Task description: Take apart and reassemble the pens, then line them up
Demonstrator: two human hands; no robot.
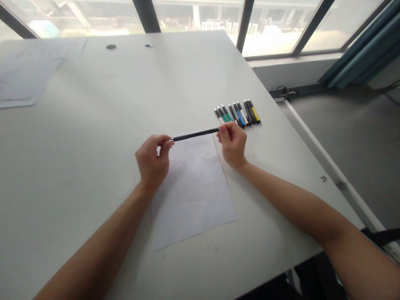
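A black pen (195, 134) is stretched between my two hands, above the far end of a white sheet of paper (195, 196). My left hand (153, 160) pinches its silvery end between thumb and fingers. At the other end, my right hand (233, 143) is closed on the pen and hides its tip. Just beyond the right hand lies a row of several pens (239, 113), side by side, with black grips and green, blue, white, yellow or black barrels.
The white table (103, 166) has its right edge beside my right arm. Stacked papers (28, 75) lie at the far left. Two round holes (111, 47) show near the back edge. Windows stand behind, and a blue-grey curtain (362, 50) hangs at the right.
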